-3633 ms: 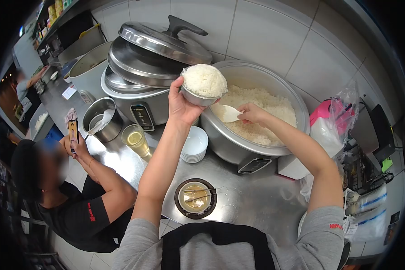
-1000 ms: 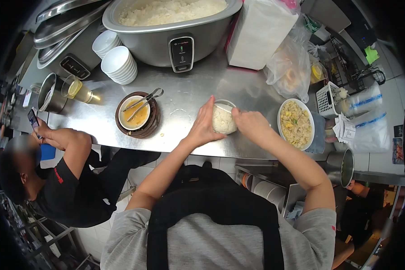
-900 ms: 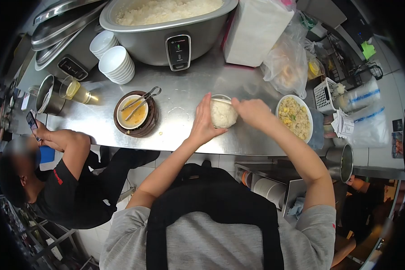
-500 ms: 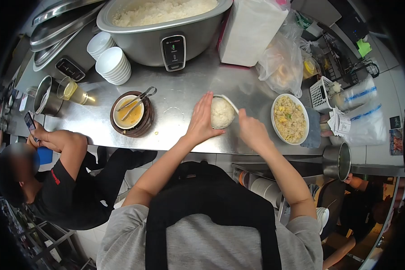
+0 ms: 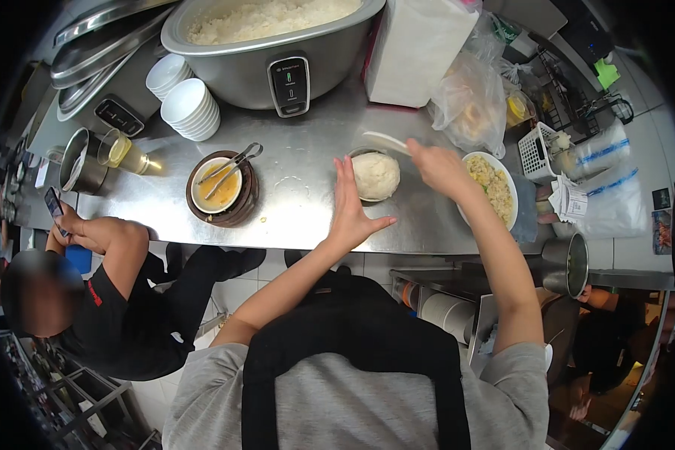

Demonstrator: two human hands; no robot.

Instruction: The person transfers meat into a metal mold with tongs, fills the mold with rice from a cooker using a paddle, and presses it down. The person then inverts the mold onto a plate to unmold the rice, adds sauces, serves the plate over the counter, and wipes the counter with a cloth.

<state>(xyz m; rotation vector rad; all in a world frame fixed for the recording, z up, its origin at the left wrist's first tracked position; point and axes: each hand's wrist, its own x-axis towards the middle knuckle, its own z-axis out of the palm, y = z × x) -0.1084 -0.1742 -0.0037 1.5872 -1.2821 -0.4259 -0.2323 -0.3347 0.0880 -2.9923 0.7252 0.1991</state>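
A smooth mound of white rice (image 5: 376, 178) sits in a small bowl, of which only a thin rim (image 5: 364, 152) shows. My left hand (image 5: 350, 217) is at the bowl's left side, fingers stretched out and thumb spread away; whether the fingers touch the bowl is hard to tell. In my right hand (image 5: 441, 169) is a white rice paddle (image 5: 386, 142), its blade pointing left just above the far side of the mound. To the right, partly behind my right forearm, stands a white oval bowl of fried rice (image 5: 495, 187).
A big rice cooker (image 5: 225, 71) full of rice stands behind, beside stacked white bowls (image 5: 191, 110). At left are a bowl of yellow sauce with tongs (image 5: 217, 185) and a glass (image 5: 120, 152). A co-worker holding a phone (image 5: 53, 202) sits left; another person's hand holds a pot (image 5: 566, 264) at right.
My right hand has lifted the paddle off the rice and moved up and right. My left thumb has opened away from the bowl. The rice now looks wider and more oval.
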